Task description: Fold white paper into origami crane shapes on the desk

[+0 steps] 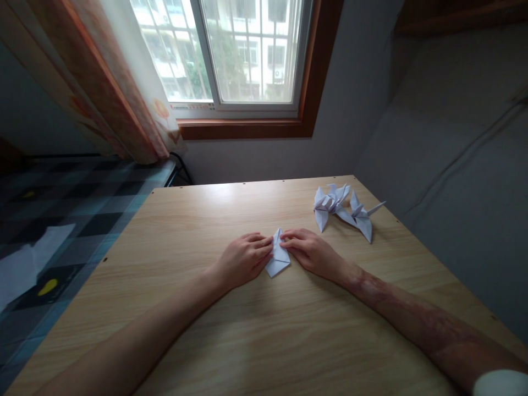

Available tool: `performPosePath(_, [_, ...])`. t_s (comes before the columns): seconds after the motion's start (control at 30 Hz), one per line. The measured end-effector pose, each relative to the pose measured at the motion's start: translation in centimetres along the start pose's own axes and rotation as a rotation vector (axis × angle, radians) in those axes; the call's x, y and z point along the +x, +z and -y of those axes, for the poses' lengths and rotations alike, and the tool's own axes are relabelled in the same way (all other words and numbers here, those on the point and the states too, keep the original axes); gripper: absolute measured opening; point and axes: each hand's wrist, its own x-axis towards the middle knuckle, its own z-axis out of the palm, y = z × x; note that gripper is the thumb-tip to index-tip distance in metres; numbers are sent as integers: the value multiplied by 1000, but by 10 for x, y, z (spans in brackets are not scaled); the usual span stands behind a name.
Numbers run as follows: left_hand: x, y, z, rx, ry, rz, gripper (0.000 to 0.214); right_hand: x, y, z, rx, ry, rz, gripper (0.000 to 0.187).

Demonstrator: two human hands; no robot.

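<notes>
A small folded piece of white paper (279, 257) lies on the wooden table in front of me, kite-shaped with its narrow tip pointing away. Along its left edge, the fingers of my left hand (246, 256) are close together and press on the paper. My right hand (310, 250) pinches at the upper right edge, its fingertips on the paper and its thumb partly hidden. Several finished white paper cranes (330, 204) sit in a cluster beyond my right hand; the rightmost crane (361, 214) has a long point sticking out to the right.
The light wooden table (198, 214) reaches toward a window (256, 55) with a brown frame. On the left is a bed with a checked cover (103, 223), where loose white sheets (25, 269) lie. A curtain (111, 71) hangs beside the window.
</notes>
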Motion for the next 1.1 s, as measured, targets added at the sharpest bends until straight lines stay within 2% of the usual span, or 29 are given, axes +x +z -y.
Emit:
performPosePath(0.27, [-3,-3,-8,14,-40,20,32,0,-1,0,-41,-22,22,26])
performPosePath(0.47, [3,2,-26,27,-214,-54,31,1,-5,3,-59,-43,27,23])
performPosePath(0.57, [6,5,-29,16,-233,-46,29,2,-5,3,-33,-49,22,21])
performPosePath(0.7, [7,3,-19,-55,-179,-6,29,1,-4,3,-12,36,-38,21])
performPosePath(0.8, [7,-1,-9,-81,-136,21,29,1,-3,1,-100,137,-94,27])
performPosePath(0.9, [7,-4,0,-87,-105,31,30,-1,-2,-1,-186,173,-67,28])
performPosePath(1.1, [6,-5,6,-47,-69,33,31,-3,-3,0,-305,158,-28,25])
